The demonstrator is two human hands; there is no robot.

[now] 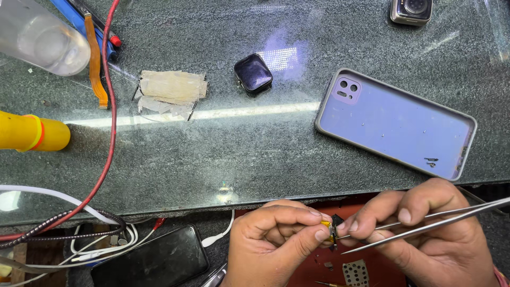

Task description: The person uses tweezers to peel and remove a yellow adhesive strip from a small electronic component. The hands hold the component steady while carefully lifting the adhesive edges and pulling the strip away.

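My left hand (273,239) pinches a tiny yellow and black component (330,230) between thumb and forefinger, just below the glass top's front edge. My right hand (430,234) grips metal tweezers (435,220) whose tips meet that component. A phone in a grey case (396,123) lies face down on the glass top (239,154), beyond my right hand. A small dark square watch screen (253,73) rests farther back.
A patch of pale tape (171,91), an orange flex strip (94,61), a yellow cylinder (32,133) and a clear bottle (40,36) sit at left. A red wire (110,122) and white cables (64,199) run down toward a black phone (151,260). A watch body (410,10) lies top right.
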